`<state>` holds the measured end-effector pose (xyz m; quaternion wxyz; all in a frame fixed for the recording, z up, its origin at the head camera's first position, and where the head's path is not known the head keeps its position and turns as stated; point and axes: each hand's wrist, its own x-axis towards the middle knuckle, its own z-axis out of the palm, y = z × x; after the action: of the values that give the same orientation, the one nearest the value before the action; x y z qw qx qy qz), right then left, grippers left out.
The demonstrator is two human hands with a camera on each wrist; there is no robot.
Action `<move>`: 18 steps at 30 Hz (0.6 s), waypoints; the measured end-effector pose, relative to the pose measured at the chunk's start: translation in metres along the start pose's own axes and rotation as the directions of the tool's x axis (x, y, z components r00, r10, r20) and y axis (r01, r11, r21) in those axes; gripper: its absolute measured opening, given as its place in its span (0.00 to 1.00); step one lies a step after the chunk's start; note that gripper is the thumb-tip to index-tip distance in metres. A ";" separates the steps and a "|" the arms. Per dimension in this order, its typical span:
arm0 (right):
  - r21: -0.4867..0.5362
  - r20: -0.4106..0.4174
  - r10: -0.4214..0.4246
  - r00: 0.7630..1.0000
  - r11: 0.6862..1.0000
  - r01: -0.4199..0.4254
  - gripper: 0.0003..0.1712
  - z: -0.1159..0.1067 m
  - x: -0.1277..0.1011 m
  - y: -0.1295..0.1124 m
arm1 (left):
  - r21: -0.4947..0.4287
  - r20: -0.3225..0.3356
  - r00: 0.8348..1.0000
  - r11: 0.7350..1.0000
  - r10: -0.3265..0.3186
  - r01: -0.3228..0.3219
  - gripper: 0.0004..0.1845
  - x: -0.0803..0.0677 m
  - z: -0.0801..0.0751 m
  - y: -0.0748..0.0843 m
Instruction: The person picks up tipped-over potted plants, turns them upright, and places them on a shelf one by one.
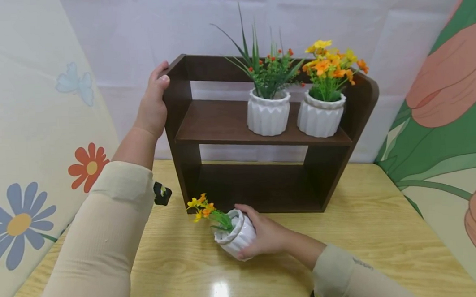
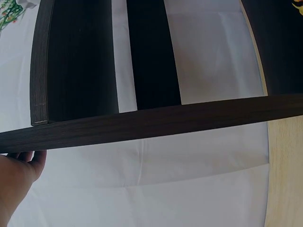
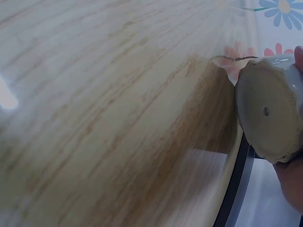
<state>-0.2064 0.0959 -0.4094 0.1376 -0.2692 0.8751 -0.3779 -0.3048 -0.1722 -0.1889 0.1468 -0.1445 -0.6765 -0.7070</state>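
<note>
My right hand [image 1: 264, 234] grips a white fluted flower pot [image 1: 236, 238] with small yellow and orange flowers [image 1: 201, 208]. The pot tilts to the left, in front of the lower shelf. In the right wrist view its round underside [image 3: 267, 111] faces the camera, held off the wooden table. My left hand [image 1: 153, 99] rests against the outer left side of a dark brown two-tier shelf [image 1: 216, 122], near its top. The left wrist view shows those fingers [image 2: 38, 161] touching the side panel from outside, not wrapped round it.
On the upper tier stand a white pot [image 1: 268, 115] with grassy leaves and red berries and another white pot [image 1: 322, 117] with yellow and orange flowers. The shelf stands on a wooden table [image 1: 387, 230] before a white cloth [image 1: 135, 32]. Flower-printed panels [image 1: 437, 165] flank it.
</note>
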 end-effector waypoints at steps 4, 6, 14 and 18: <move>0.027 -0.016 0.016 1.000 0.999 -0.016 0.69 0.001 -0.003 0.003 | 0.000 0.000 1.000 1.000 0.001 -0.001 0.29 0.000 0.000 -0.001; 0.051 -0.030 0.022 0.999 0.998 -0.020 0.69 0.002 -0.006 0.005 | -0.001 0.002 1.000 1.000 -0.002 0.002 0.29 0.000 0.000 0.000; 0.182 -0.079 0.054 0.995 0.983 -0.038 0.69 0.009 -0.017 0.012 | 0.002 0.007 1.000 1.000 -0.005 0.005 0.29 -0.001 0.000 0.001; 0.233 -0.108 0.066 0.992 0.972 -0.039 0.68 0.013 -0.021 0.016 | -0.006 0.009 1.000 1.000 -0.007 0.007 0.29 -0.001 0.000 0.001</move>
<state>-0.1890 0.1093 -0.4295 0.1275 -0.2060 0.8386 -0.4880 -0.3036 -0.1720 -0.1881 0.1411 -0.1456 -0.6756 -0.7088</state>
